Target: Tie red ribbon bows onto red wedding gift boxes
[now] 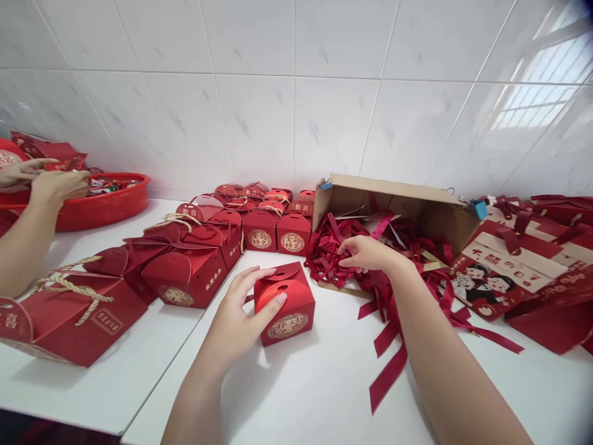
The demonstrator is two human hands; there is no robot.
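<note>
My left hand [245, 309] is closed around a small red gift box [290, 315] standing upright on the white table. Its thumb presses on the rounded front flap and its fingers lie along the left side and top. Gold lettering shows in a round emblem on the box's front. My right hand [365, 253] reaches into a tangled heap of dark red ribbons [328, 247], fingers bent and slightly apart, touching the heap. The ribbons spill from a cardboard box [393, 185] lying on its side, and several loose ends trail onto the table.
At left stand several red gift boxes [185, 278], some tied with gold cord. More boxes [293, 233] line the back by the tiled wall. Another person's hands [60, 185] work over a red basin [111, 207]. Red-and-cream printed bags [504, 266] stand right.
</note>
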